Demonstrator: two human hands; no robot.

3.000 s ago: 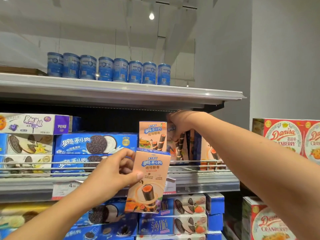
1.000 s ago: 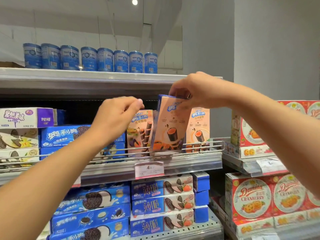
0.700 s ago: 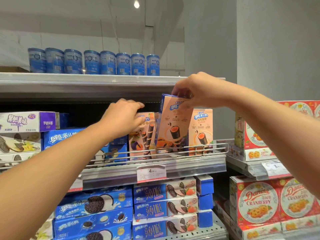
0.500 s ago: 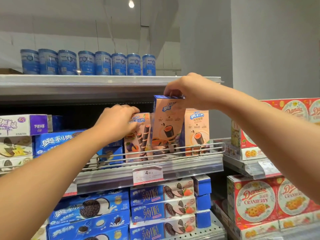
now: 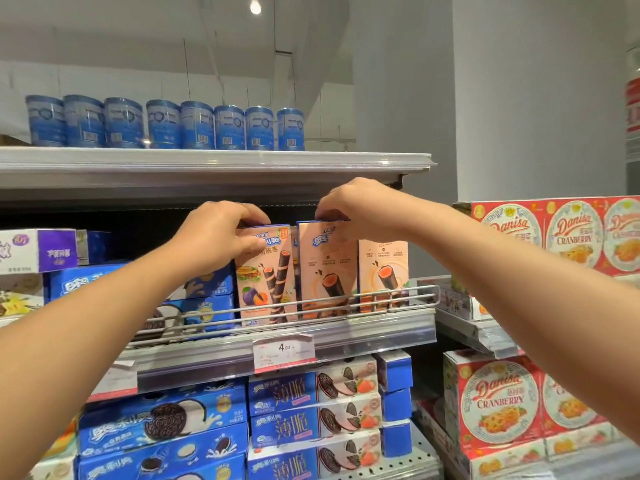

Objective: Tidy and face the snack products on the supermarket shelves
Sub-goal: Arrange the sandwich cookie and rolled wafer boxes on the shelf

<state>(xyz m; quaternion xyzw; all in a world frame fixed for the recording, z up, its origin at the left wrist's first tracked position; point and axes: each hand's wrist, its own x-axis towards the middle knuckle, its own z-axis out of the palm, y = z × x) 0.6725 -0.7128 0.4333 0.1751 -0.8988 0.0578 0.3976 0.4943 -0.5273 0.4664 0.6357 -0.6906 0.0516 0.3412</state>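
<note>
A: Edges first. Where's the room?
B: Middle shelf (image 5: 311,337) has a wire rail (image 5: 311,301) along its front edge; the boxes stand behind it. Top shelf (image 5: 214,161) overhangs just above both hands, so there's only a thin gap over the box tops. Blue tins (image 5: 166,124) sit in a row on that top shelf.

A: Sides?
B: Stacked blue cookie boxes (image 5: 207,299) are tight on the left. The shelf ends just past the right peach box (image 5: 382,271). Red cranberry tins (image 5: 512,233) are on the next unit, apart.

A: Task items?
B: Three upright peach boxes with dark wafer rolls printed on the front. Left peach box (image 5: 265,278) faces front. Middle peach box (image 5: 327,268) is turned slightly, its blue side edge showing.

A: Grip?
B: Left hand (image 5: 218,237) is curled over the top left corner of the left box, thumb on its face. Right hand (image 5: 353,209) pinches the top edge of the middle box from above. Both boxes hang below the grip, bottoms behind the rail.

A: Below?
B: Price tag (image 5: 284,351) on the shelf lip, more blue boxes (image 5: 311,420) underneath.
</note>
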